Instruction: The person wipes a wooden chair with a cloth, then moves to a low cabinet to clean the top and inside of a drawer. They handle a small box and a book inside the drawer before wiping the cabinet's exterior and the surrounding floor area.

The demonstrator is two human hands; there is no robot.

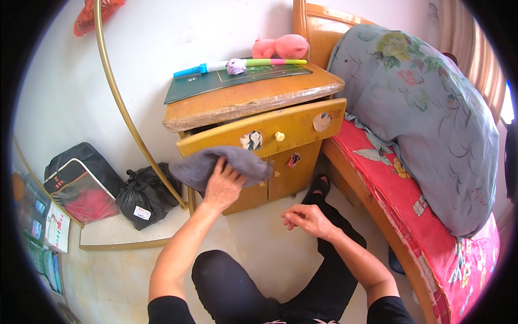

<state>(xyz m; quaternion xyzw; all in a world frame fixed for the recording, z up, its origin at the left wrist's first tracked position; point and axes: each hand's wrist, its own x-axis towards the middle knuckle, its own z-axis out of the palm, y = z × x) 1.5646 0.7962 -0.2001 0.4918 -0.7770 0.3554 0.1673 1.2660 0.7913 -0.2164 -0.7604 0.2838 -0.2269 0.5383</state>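
My left hand grips a grey cloth, which hangs in front of the left part of a wooden drawer front. The drawer is slightly pulled out from a wooden bedside cabinet and has a pale round knob and worn stickers. The cloth hides its lower left part. My right hand, fingers loosely curled, is in the air over the floor, to the right of the left hand, and no object shows in it. Below the drawer are cabinet doors with small knobs.
On the cabinet top lie a dark green mat, a coloured tube and a pink plush toy. A bed with red floral bedding stands at right. A gold-coloured metal pole, a black plastic bag and a storage bag are at left.
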